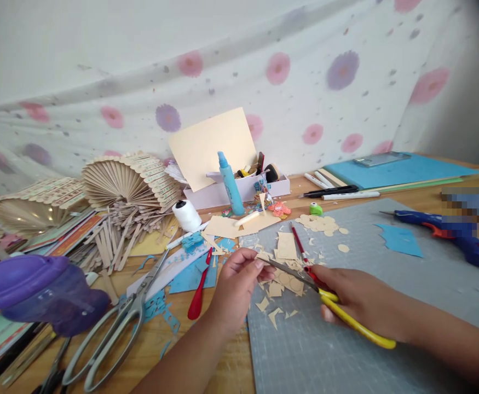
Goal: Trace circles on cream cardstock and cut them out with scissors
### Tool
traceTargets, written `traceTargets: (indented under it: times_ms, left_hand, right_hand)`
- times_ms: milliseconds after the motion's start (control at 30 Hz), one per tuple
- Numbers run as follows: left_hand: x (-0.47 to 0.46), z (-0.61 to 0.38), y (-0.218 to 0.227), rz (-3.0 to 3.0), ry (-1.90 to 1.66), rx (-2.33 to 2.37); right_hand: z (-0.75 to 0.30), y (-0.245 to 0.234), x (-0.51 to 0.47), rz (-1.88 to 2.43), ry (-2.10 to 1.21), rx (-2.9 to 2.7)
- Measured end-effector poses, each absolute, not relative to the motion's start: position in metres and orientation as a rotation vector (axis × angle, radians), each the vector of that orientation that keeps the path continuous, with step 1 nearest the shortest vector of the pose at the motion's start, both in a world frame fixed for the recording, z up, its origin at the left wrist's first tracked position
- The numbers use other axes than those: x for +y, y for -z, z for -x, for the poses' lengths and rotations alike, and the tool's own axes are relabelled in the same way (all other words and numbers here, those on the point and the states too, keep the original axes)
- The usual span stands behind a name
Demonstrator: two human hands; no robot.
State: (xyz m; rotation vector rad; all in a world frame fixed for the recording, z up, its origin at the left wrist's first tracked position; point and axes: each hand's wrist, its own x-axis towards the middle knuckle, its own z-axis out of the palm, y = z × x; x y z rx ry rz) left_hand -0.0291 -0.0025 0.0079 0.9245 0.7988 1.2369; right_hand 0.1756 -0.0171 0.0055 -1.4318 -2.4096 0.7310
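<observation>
My right hand (356,298) grips a pair of scissors (294,274) with yellow handles, one handle sticking out below the palm. Their dark blades point left, with the tips at the fingers of my left hand (237,287). That hand is closed in a pinch on a small piece of beige paper (264,256), mostly covered by fingers and blades. Beneath both hands, beige paper scraps (275,316) and cut pieces are scattered on a grey cutting mat (325,355). Beige paper circles (319,224) lie in a pile farther back.
Large grey scissors (134,309), a purple container (46,290) and a red-handled tool (199,293) lie to the left. A blue glue bottle (231,186) stands behind. On the right are a blue glue gun (448,230) and blue paper (401,239). Wooden sticks (116,235) are heaped at back left.
</observation>
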Motion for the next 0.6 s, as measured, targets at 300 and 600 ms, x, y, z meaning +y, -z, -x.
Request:
traceTargets:
  times_ms: [300, 600]
  left_hand:
    - [-0.0033, 0.0294, -0.0016, -1.091, -1.174, 0.87]
    - [-0.0034, 0.0298, -0.0028, -1.132, -1.218, 0.857]
  right_hand:
    - [-0.1738, -0.0125, -0.0177, 1.393, -0.902, -2.425]
    - [-0.1734, -0.0139, -0.0182, 1.467, -0.812, -2.473]
